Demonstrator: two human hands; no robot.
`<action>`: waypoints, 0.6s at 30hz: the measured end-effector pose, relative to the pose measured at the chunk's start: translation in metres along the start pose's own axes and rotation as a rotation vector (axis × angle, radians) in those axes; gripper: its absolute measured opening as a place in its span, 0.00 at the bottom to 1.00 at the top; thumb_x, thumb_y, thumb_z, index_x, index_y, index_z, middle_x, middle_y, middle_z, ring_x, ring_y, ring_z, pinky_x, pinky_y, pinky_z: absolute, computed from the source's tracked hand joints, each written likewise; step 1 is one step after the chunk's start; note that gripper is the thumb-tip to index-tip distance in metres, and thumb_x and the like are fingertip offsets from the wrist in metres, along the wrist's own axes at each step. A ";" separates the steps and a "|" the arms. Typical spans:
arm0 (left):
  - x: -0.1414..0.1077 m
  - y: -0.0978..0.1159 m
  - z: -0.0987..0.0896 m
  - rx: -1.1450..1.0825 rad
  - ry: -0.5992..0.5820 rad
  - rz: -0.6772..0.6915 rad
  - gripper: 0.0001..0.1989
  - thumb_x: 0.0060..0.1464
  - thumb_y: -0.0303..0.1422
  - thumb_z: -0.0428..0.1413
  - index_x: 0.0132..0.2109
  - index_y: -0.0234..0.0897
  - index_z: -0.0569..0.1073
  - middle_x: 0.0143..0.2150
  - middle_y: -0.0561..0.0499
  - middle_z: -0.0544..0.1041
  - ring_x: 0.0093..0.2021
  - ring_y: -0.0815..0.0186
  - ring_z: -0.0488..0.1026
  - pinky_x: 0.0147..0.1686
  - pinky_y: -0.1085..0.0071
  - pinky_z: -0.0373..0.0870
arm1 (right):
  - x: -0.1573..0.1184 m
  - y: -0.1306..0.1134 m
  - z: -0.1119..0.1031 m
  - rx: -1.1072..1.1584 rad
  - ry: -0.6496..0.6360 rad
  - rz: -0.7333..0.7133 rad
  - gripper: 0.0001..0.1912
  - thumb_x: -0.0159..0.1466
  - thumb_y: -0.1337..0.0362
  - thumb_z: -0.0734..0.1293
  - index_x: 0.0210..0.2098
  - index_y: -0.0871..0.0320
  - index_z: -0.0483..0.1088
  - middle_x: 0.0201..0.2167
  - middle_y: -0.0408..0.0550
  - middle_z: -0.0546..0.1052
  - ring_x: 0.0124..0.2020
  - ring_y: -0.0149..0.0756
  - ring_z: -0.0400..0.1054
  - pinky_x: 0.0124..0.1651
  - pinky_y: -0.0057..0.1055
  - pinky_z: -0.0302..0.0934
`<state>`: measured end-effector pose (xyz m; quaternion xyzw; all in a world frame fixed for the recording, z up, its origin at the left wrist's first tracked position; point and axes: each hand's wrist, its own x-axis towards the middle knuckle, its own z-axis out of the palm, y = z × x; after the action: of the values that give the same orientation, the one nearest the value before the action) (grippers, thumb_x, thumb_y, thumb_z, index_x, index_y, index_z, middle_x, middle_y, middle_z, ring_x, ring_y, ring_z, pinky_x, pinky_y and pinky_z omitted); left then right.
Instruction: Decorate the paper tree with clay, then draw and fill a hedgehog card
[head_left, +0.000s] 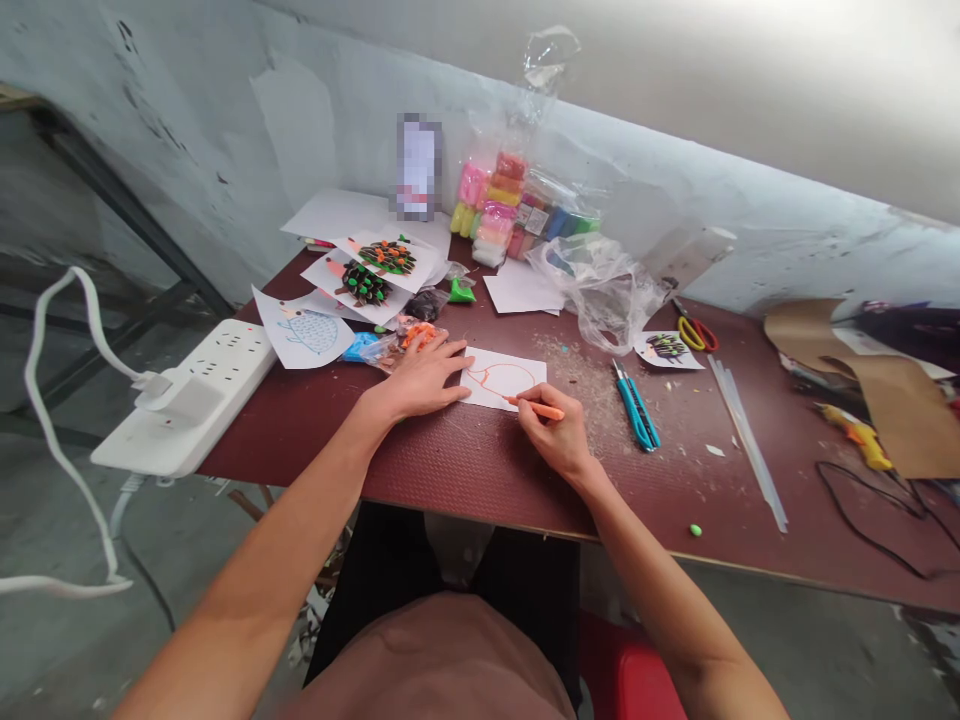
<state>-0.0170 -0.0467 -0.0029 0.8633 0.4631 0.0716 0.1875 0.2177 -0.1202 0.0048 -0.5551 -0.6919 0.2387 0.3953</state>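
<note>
Open tabletop (465, 470) between forearms (315, 560), teal cutter (636, 406) right of right hand (555, 428), bags (417, 333) just beyond left hand (427, 378)

Wall (780, 70): glared white, upper right
Tabletop (450, 465): lay softly lit
Phone (418, 165): was pixelated
Brown cardboard (911, 420): looked soft, stretched

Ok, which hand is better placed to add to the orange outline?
Likely the right hand: it holds the orange pen, tip at the white paper. The left hand rests at the paper's left edge, without a pen.

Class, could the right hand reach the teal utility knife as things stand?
Probably yes: nothing bulky stands between the right hand and the teal utility knife, though that hand holds an orange pen.
</note>
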 end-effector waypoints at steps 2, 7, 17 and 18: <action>0.000 0.000 0.000 0.001 -0.002 0.001 0.27 0.62 0.45 0.54 0.66 0.46 0.70 0.75 0.47 0.60 0.76 0.46 0.49 0.72 0.42 0.40 | 0.000 0.002 0.003 -0.003 0.006 -0.004 0.09 0.61 0.60 0.64 0.27 0.55 0.71 0.23 0.44 0.75 0.23 0.31 0.64 0.29 0.29 0.57; 0.000 0.000 0.000 -0.007 0.002 0.005 0.27 0.62 0.45 0.54 0.66 0.46 0.70 0.75 0.47 0.60 0.76 0.45 0.49 0.72 0.41 0.39 | 0.000 0.004 0.005 0.003 0.007 -0.015 0.09 0.61 0.61 0.64 0.28 0.56 0.72 0.24 0.44 0.76 0.23 0.30 0.64 0.28 0.28 0.57; -0.001 0.004 -0.003 -0.014 -0.009 -0.015 0.28 0.62 0.43 0.55 0.67 0.43 0.70 0.75 0.45 0.60 0.76 0.45 0.49 0.72 0.42 0.39 | 0.000 0.005 0.003 0.014 0.004 -0.019 0.08 0.60 0.62 0.65 0.26 0.56 0.71 0.21 0.42 0.74 0.20 0.29 0.62 0.27 0.28 0.56; -0.001 0.004 -0.003 -0.017 -0.009 -0.017 0.28 0.62 0.43 0.55 0.67 0.42 0.70 0.75 0.45 0.60 0.76 0.45 0.48 0.72 0.42 0.39 | 0.000 0.005 0.003 0.014 0.016 -0.014 0.08 0.60 0.62 0.64 0.26 0.56 0.72 0.21 0.42 0.74 0.20 0.29 0.62 0.27 0.28 0.56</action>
<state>-0.0151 -0.0483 0.0013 0.8581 0.4688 0.0699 0.1974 0.2186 -0.1189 -0.0007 -0.5493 -0.6910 0.2361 0.4063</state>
